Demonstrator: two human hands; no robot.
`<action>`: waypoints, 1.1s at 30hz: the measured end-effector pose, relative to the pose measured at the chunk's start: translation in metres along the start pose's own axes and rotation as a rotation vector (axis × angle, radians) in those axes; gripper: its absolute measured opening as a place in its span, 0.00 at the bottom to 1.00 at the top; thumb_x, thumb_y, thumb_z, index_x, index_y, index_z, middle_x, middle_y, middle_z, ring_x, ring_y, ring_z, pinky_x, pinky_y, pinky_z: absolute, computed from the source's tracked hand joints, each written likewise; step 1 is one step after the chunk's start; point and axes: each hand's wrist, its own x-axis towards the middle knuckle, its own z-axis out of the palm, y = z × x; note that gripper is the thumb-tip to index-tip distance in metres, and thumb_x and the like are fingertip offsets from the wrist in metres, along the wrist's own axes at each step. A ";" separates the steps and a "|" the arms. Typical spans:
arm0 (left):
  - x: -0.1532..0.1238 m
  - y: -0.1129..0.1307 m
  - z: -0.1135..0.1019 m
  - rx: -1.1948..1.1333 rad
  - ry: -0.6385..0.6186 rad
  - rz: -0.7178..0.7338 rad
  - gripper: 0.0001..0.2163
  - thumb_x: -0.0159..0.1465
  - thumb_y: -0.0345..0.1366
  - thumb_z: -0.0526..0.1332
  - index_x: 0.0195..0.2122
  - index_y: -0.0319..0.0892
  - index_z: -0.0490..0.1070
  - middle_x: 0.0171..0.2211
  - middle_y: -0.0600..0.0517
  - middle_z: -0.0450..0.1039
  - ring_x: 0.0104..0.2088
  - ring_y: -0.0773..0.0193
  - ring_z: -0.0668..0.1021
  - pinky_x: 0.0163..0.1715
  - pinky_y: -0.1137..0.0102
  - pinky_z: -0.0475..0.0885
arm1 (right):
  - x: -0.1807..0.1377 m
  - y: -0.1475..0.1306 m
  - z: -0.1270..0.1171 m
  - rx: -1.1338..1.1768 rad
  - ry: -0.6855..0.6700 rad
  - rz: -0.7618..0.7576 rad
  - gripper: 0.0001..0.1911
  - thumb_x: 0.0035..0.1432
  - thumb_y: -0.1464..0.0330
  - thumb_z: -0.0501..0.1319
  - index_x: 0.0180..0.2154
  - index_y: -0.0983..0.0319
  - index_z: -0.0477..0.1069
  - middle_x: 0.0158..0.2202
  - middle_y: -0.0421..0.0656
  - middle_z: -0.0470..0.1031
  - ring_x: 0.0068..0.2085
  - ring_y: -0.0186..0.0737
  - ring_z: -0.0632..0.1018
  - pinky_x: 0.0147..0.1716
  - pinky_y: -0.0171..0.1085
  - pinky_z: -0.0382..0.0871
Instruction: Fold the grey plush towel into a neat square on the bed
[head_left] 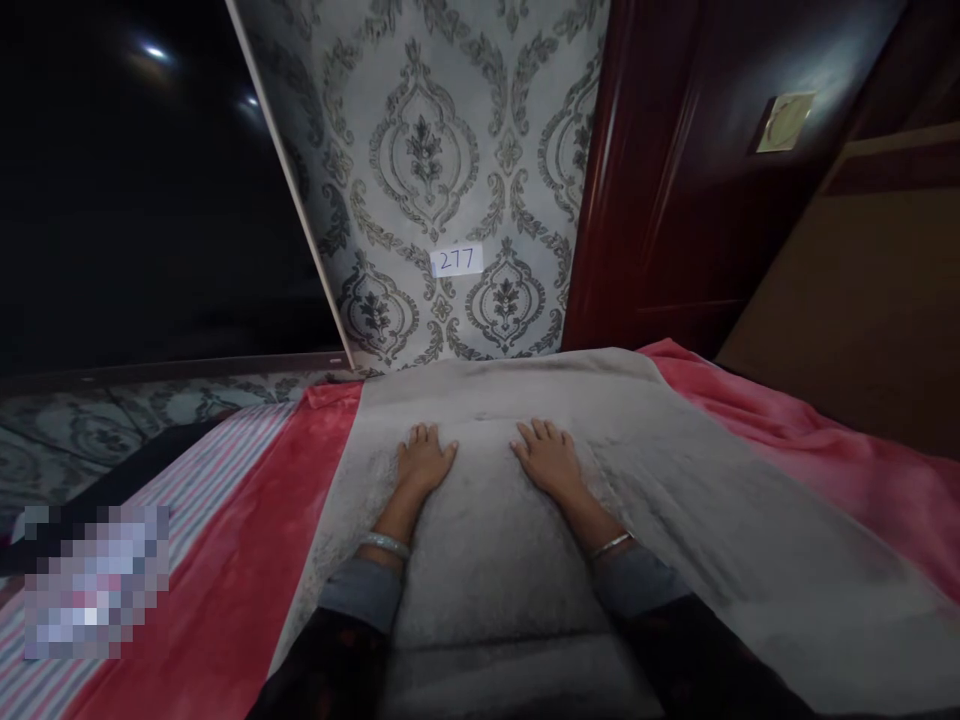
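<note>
Left hand (424, 460), right hand (549, 460) seemingly flat

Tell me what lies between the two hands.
In the head view, only the grey blanket lies between the left hand and the right hand.

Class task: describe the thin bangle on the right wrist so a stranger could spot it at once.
The left hand and right hand rest on the grey blanket. At the right wrist sits a thin metal bangle, slimmer than the wider silvery band on the left wrist.
</note>
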 end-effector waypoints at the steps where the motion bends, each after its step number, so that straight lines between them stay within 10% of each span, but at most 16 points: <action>1: 0.000 0.000 0.000 0.001 0.006 0.001 0.32 0.68 0.51 0.42 0.68 0.36 0.52 0.71 0.38 0.48 0.71 0.50 0.51 0.65 0.51 0.53 | 0.000 0.000 -0.001 0.002 -0.004 -0.002 0.28 0.71 0.55 0.44 0.67 0.58 0.58 0.69 0.49 0.55 0.68 0.53 0.54 0.62 0.55 0.48; 21: -0.012 -0.001 -0.007 0.016 0.111 0.102 0.25 0.70 0.45 0.44 0.59 0.37 0.66 0.66 0.38 0.60 0.67 0.47 0.59 0.63 0.47 0.54 | -0.041 0.068 -0.013 0.075 -0.137 0.075 0.30 0.71 0.56 0.42 0.70 0.56 0.47 0.72 0.43 0.44 0.70 0.49 0.51 0.65 0.53 0.48; 33: -0.073 -0.042 -0.006 -0.081 0.139 0.077 0.24 0.69 0.39 0.49 0.63 0.33 0.62 0.65 0.35 0.61 0.63 0.49 0.67 0.62 0.58 0.61 | -0.067 0.074 -0.026 0.212 -0.050 0.204 0.28 0.66 0.63 0.54 0.65 0.66 0.61 0.59 0.55 0.69 0.59 0.50 0.71 0.56 0.41 0.62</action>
